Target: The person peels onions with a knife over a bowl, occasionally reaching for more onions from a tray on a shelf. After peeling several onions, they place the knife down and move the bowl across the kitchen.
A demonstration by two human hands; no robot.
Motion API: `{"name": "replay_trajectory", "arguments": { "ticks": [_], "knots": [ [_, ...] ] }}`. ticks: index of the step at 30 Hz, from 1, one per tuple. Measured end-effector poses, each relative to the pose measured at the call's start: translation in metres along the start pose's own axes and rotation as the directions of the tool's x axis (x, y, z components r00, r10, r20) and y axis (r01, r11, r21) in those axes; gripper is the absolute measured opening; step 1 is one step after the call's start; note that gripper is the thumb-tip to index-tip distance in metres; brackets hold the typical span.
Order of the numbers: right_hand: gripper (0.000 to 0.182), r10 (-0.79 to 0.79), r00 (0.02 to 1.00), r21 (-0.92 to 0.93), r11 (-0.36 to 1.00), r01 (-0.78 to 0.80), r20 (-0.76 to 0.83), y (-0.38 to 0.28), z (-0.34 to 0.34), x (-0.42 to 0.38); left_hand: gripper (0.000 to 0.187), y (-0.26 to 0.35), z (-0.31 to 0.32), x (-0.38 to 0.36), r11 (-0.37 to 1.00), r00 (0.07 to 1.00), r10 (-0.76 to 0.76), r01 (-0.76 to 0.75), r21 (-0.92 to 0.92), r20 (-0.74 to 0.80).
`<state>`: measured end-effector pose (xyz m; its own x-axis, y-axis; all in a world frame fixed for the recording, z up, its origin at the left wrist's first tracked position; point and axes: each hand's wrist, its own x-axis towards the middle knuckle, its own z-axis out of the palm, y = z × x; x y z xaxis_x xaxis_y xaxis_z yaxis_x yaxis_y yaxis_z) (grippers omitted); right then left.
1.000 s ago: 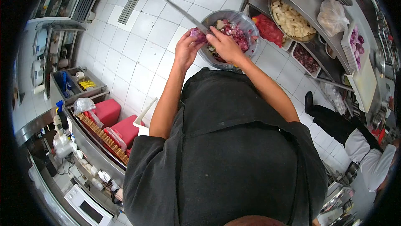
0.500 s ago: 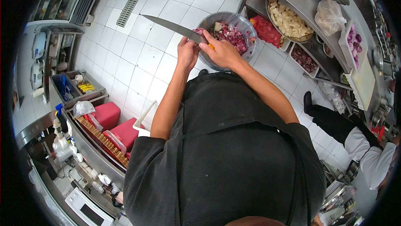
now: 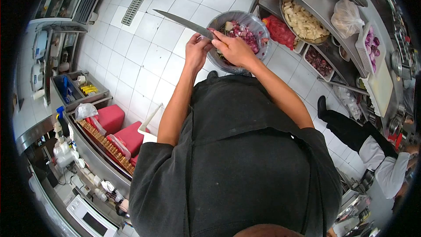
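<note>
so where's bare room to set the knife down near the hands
The white floor tiles left of the metal bowl are bare. The shelf right of it is crowded with trays and bags. The knife stays in the right hand.

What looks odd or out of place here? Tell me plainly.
The metal bowl of peelings and purple onion scraps sits on the tiled floor, not on a counter. The right hand holds a long knife in the air above it, the blade pointing away, the left hand close against it.

free: tiled floor [image 3: 144,57] left of hands | blocked: bowl [image 3: 258,22] ahead, shelf [image 3: 333,9] right, knife [image 3: 184,23] across
</note>
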<state>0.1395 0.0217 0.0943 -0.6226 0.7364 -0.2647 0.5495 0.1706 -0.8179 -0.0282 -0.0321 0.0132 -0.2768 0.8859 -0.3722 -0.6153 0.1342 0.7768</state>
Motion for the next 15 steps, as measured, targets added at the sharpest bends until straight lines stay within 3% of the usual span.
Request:
{"name": "replay_trajectory", "arguments": {
  "ticks": [4, 7, 15],
  "knots": [
    [0.054, -0.042, 0.996, 0.043, 0.998, 0.045, -0.080, 0.022, 0.012, 0.012, 0.040, 0.002, 0.007, -0.002, 0.997, 0.998, -0.001, 0.005, 0.072, -0.058],
    [0.055, -0.092, 0.985, 0.132, 0.985, 0.112, -0.145, 0.045, 0.026, 0.026, 0.045, 0.000, 0.002, -0.004, 0.999, 1.000, -0.005, 0.006, 0.039, -0.008],
    [0.056, 0.089, 0.994, 0.254, 0.965, -0.069, -0.064, 0.071, 0.024, 0.042, 0.042, 0.004, -0.005, -0.021, 1.000, 0.999, -0.010, 0.010, -0.011, 0.046]
  ]
}}
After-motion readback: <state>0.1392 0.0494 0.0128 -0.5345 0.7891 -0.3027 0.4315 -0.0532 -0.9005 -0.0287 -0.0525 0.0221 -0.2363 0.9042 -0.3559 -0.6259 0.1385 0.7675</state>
